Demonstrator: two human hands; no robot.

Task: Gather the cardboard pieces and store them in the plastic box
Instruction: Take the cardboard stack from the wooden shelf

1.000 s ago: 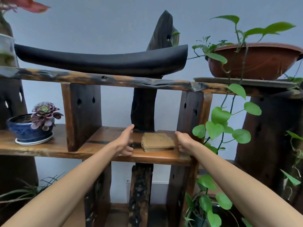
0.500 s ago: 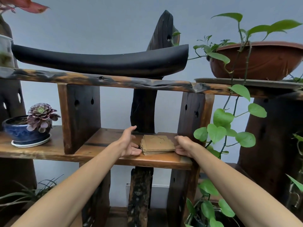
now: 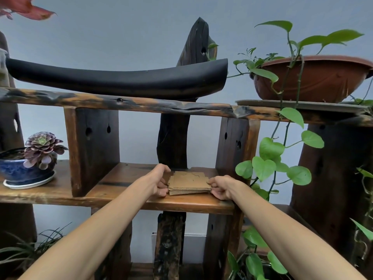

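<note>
One stack of cardboard pieces sits on the middle wooden shelf, near the front edge, between two dark uprights. Edges at the back look a bit ragged, so the pieces aren't perfectly squared; can't count them.

Both hands are on it. Left hand presses the stack's left side, fingers curled in against the edge, thumb up over the back corner. Right hand presses the right side, fingertips touching the edge, knuckles bent. So the hands are apart w/ the stack pinched between them, not fully wrapped around it. Stack looks flat on the shelf, not lifted yet as far as I can tell.

Around it: succulent in a blue pot on a saucer further left on the same shelf, well apart. Long black curved piece on the top shelf above. Brown planter top right, w/ pothos vine trailing down just right of the right hand.

Progress, my read: early. Pieces look gathered into one pile and the grip is on, approx. Left to do: lift, carry, put in the plastic box. No box in view, so where it goes is unknown. Watch the vine near the right wrist on the pull-out.
</note>
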